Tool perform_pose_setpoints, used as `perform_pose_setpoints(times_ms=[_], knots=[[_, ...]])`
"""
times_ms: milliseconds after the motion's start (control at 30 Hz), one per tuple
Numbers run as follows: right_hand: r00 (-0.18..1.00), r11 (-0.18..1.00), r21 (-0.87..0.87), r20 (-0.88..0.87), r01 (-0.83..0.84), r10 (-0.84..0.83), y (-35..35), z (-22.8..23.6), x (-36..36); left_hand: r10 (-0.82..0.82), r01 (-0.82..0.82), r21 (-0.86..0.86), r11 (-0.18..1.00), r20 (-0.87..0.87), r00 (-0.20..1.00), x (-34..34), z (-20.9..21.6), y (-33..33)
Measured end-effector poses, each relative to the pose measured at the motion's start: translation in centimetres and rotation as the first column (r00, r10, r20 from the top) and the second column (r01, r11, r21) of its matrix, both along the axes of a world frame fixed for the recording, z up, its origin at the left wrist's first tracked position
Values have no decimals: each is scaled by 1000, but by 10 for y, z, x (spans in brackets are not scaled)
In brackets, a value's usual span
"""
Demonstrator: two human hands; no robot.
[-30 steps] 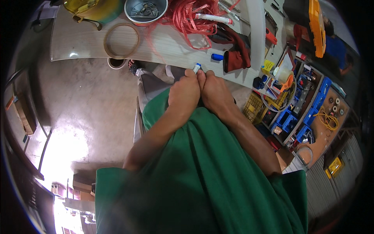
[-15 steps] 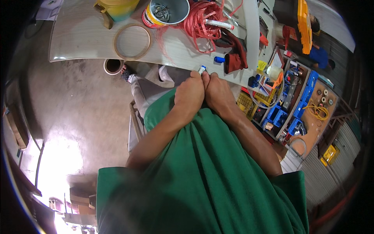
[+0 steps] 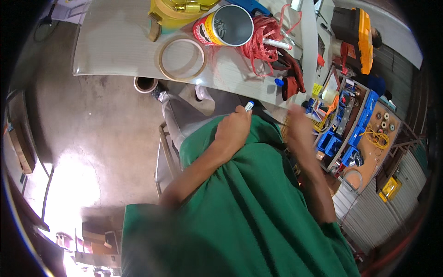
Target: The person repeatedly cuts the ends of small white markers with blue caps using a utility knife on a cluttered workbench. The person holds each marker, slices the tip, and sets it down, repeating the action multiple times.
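Note:
In my left hand [image 3: 232, 129], which is closed in front of my green shirt, is a marker [image 3: 249, 105]; its white and blue end sticks out above the fingers. My right hand [image 3: 299, 123] is raised to the right of it, apart from the left and smeared by motion. Whether it holds anything I cannot make out. A thin dark edge or strip shows between the two hands, its nature unclear. Past the hands, at the table's [image 3: 110, 55] near edge, a blue cap [image 3: 279, 82] lies beside a dark red glove [image 3: 292, 83].
On the table are a tape ring [image 3: 162, 65], a can [image 3: 203, 30] with small metal parts, tangled red plastic twine [image 3: 258, 44], another marker [image 3: 277, 44] and a yellow container [image 3: 170, 14]. Blue bins [image 3: 328, 143] stand to the right. A round pot [image 3: 137, 83] sits below the table edge.
My hands, together before, are now apart: the right has swung away to the right. The left still grips the marker. The whole view has shifted, with the table things now further right.

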State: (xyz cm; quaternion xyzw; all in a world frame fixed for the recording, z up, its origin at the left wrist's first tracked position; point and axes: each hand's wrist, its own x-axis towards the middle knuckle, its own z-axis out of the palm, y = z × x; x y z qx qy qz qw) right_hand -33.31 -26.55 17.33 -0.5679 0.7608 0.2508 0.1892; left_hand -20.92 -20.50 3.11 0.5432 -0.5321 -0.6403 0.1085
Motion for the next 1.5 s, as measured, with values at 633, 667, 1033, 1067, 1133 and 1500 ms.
perform_pose_setpoints(times_ms=[633,667,1033,1067,1133,1500], knots=[[-177,552,356,920,754,-351,17,-22,-94,146,-295,-503,812,-315,938,16,21,-4],[-242,571,395,914,720,-327,22,-29,-95,145,-320,-521,791,-348,926,13,24,-5],[-454,575,547,834,609,-314,60,-62,-115,326,-435,-389,812,-315,891,-23,75,-14],[-457,572,561,825,598,-331,62,-63,-115,348,-462,-368,807,-336,875,-27,77,-16],[-459,578,573,817,581,-348,65,-64,-118,356,-462,-348,816,-327,875,-32,80,-17],[-454,605,572,817,554,-356,53,-71,-138,376,-432,-218,875,-255,891,-37,93,-17]])
